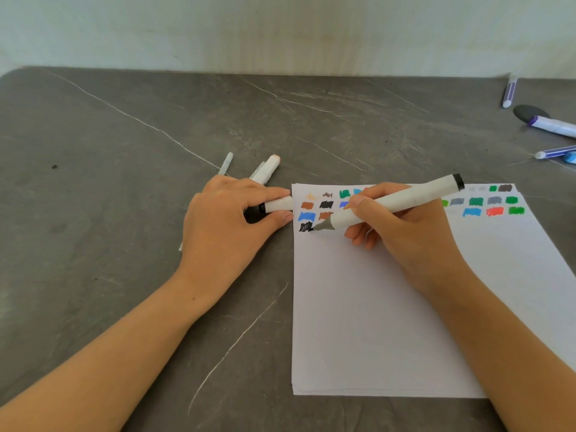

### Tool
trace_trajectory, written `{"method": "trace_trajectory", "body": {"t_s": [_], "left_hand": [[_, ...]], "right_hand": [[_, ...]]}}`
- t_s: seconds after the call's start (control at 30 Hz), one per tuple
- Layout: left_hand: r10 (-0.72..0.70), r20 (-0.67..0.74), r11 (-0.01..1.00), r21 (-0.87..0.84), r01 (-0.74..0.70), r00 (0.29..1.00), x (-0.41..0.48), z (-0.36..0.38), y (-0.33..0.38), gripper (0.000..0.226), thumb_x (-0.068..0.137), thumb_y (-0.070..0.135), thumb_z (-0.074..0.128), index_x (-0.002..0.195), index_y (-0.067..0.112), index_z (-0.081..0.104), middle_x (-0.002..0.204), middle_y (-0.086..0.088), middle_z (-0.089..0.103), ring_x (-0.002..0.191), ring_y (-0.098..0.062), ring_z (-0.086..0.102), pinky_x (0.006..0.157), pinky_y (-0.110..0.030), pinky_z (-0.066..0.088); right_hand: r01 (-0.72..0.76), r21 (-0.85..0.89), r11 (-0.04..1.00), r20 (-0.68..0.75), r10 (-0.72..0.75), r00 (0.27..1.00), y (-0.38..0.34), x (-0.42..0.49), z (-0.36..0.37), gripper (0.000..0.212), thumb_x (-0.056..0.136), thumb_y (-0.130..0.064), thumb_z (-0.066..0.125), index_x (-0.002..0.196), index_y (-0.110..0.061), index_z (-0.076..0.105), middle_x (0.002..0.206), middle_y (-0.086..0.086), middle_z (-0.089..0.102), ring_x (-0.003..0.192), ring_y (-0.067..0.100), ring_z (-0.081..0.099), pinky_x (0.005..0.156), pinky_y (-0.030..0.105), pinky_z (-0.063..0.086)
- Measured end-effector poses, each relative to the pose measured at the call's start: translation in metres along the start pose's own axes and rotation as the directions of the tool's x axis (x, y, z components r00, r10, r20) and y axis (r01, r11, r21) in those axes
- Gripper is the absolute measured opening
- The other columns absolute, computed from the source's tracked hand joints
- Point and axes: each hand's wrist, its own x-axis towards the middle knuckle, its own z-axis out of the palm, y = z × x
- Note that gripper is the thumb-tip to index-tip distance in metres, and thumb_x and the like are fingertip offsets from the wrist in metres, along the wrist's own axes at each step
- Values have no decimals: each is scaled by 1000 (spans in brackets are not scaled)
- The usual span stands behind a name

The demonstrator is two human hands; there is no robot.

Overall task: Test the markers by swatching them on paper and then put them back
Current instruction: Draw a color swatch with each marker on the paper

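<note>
Grey veined tabletop [156, 120], pale wall [280, 26]

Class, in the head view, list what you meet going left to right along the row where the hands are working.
Left hand → cap → black swatch → marker nib → right hand → red swatch → green swatch.

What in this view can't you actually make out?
Head view, the only one:
- Swatch rows on the paper: middle hidden behind the right hand and its marker.
- The cap pinched by the left hand: partly covered by fingers.
- The loose markers beyond the left hand: lower ends hidden by it.
- Two purple pens: cut off by the right edge.
</note>
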Motion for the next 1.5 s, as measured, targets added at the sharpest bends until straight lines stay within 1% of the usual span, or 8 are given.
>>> {"method": "trace_trajectory", "body": {"t_s": [0.67,0.83,0.93,1.03,1.2,1.27,1.33,1.5], "left_hand": [[28,-3,1000,-9,-28,1000,1,2,-2,40,73,57,53,110,42,60,96,22,61,95,-6,52,82,-27,42],[37,-88,997,-57,-42,995,0,3,-3,32,80,50,62,109,36,64,96,23,57,88,1,48,82,-26,43],[105,-131,990,-84,-116,986,1,3,2,25,81,50,60,104,39,58,94,25,56,87,1,50,80,-37,47],[153,-147,983,-74,-165,977,0,2,3,25,84,51,54,105,38,57,97,24,57,90,2,50,82,-41,47],[221,-132,972,-55,-230,966,-1,3,5,28,86,54,49,107,36,56,98,20,57,91,-4,52,81,-40,45],[234,-125,969,-48,-241,964,-1,3,4,29,86,54,49,107,36,56,96,20,57,91,-2,50,81,-37,44],[253,-125,965,-35,-259,959,-1,3,4,30,85,51,52,108,33,58,95,20,55,90,0,47,80,-34,42],[341,-90,940,20,-340,936,-3,2,5,33,86,44,57,104,19,70,88,9,65,89,-8,51,80,-28,37]], "right_hand": [[-1,32,999,-21,2,1000,-3,-1,1,16,86,-6,61,71,-6,66,54,10,64,46,18,56,45,27,48],[-42,248,968,-63,59,996,-9,2,-4,9,87,-17,63,81,-11,65,65,7,69,57,17,61,49,24,48],[-79,328,941,-24,92,995,-15,2,-8,23,73,-36,63,84,-17,65,71,5,72,64,14,65,53,21,51],[-84,324,942,15,83,996,-16,0,-8,28,69,-38,62,87,-16,65,74,4,72,67,13,66,55,20,51],[-75,296,952,79,53,995,-14,-2,-8,21,74,-33,62,84,-14,65,71,5,71,66,14,64,54,21,48],[-67,287,956,109,36,993,-13,-2,-8,14,80,-28,68,83,-15,66,72,6,71,68,16,64,54,22,48],[-65,290,955,136,26,990,-11,-2,-7,6,81,-24,65,80,-19,68,74,8,71,69,18,65,53,21,48],[-48,269,962,228,-15,973,-10,-5,-4,14,77,-27,67,86,-18,74,82,12,73,74,21,68,54,23,50]]}}
